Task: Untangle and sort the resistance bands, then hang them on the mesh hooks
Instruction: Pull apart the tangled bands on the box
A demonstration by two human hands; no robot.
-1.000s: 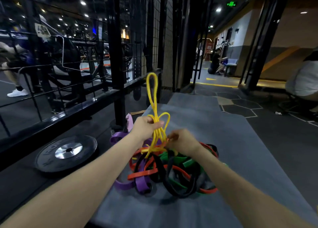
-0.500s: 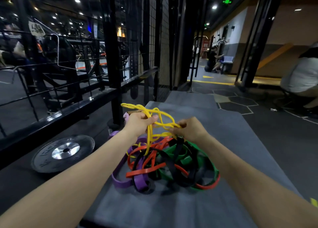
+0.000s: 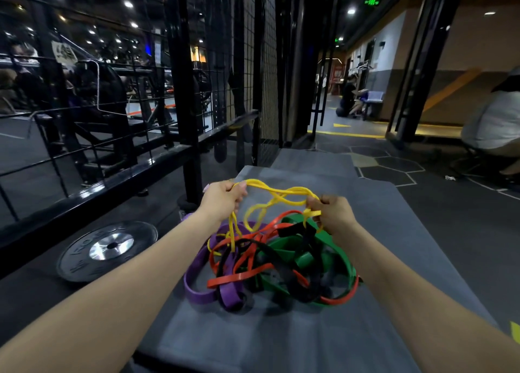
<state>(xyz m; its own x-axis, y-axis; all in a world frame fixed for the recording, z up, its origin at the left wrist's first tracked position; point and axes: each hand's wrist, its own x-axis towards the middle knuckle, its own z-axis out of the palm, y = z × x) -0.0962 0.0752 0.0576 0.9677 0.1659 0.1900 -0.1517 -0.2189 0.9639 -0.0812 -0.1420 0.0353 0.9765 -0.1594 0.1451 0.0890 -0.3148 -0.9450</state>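
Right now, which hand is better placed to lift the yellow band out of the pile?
Left. The left hand grips the yellow band above where its loops drop into the pile; the right hand holds the far end.

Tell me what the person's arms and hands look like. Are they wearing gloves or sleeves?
No gloves and no sleeves in view. Both forearms are bare all the way to the picture's lower edge. The left hand and the right hand are bare too. I see no watch, bracelet or ring, though the fingers are a little blurry.
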